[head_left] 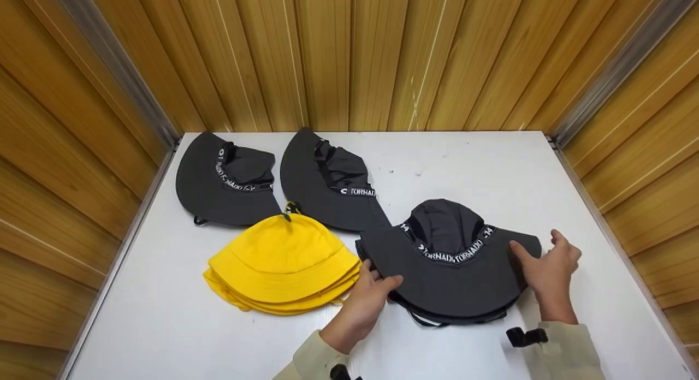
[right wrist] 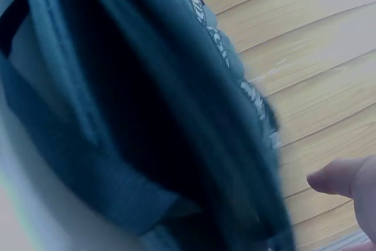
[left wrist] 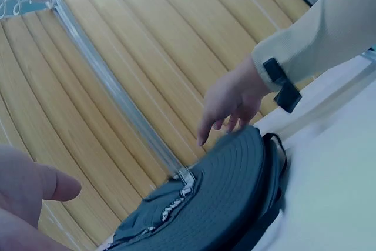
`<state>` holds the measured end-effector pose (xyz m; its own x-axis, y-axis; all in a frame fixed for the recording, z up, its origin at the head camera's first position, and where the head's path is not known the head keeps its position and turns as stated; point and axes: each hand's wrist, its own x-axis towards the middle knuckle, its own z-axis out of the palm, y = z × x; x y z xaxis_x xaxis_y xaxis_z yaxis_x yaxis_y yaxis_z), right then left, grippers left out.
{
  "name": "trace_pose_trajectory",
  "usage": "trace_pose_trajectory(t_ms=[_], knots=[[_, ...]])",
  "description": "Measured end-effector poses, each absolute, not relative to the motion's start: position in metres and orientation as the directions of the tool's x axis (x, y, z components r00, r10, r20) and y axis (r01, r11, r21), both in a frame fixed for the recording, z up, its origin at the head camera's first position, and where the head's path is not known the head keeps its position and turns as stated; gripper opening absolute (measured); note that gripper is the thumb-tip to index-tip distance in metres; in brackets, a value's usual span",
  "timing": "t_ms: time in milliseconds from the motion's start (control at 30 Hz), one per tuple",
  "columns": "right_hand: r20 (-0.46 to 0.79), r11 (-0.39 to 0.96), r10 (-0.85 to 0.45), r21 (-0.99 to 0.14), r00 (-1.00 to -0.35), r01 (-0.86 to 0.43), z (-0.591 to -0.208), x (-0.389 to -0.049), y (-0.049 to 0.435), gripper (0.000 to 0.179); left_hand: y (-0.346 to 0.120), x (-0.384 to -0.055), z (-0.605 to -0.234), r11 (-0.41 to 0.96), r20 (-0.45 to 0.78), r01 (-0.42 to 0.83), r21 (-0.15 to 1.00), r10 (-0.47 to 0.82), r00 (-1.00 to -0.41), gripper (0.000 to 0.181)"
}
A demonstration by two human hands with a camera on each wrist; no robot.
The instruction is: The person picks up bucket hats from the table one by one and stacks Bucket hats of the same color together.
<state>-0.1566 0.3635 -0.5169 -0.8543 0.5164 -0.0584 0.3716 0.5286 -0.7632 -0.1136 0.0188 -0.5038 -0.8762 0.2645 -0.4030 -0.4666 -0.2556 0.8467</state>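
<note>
A stack of dark grey sun hats [head_left: 453, 284] lies at the right, brims towards me, with white lettering along the band of the top one. My left hand [head_left: 363, 303] is at the stack's left brim edge, thumb stretched out over the brim in the head view. At the opposite edge is my right hand [head_left: 549, 268], its thumb overlapping the brim and its fingers spread beyond it. The left wrist view shows my right hand [left wrist: 235, 98] with fingers pointing down by the hats. In the right wrist view the thumb [right wrist: 341, 177] stands apart from the dark brims.
Yellow bucket hats [head_left: 284, 254] lie stacked left of my left hand, close beside it. Behind them are two more dark hats, one at the far left [head_left: 199, 191] and one near the middle [head_left: 311, 194]. Wood-patterned walls [head_left: 377, 58] enclose the white table [head_left: 164, 314].
</note>
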Motion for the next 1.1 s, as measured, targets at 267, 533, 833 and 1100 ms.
trace_pose_trajectory(t_ms=[267, 533, 833, 1100], knots=[[0.124, 0.694, 0.230, -0.716, -0.965, 0.073, -0.509, -0.153, 0.332, 0.055, 0.002, -0.100, -0.483, -0.202, -0.377, -0.451, 0.870, 0.318, -0.870, 0.097], [-0.019, 0.833, -0.210, -0.527, -0.978, -0.168, -0.520, -0.145, 0.293, 0.079, -0.028, -0.128, -0.460, 0.010, -0.263, -0.273, 0.962, 0.308, -0.914, 0.074], [-0.165, 0.875, -0.236, -0.464, -0.958, -0.136, -0.532, -0.148, 0.284, 0.090, -0.079, -0.204, -0.439, 0.132, -0.187, -0.168, 0.977, 0.146, -0.972, 0.034], [-0.245, 0.902, -0.231, -0.417, -0.942, -0.113, -0.523, -0.155, 0.279, 0.091, -0.125, -0.289, -0.444, 0.272, -0.315, -0.303, 0.913, -0.002, -0.949, 0.045]])
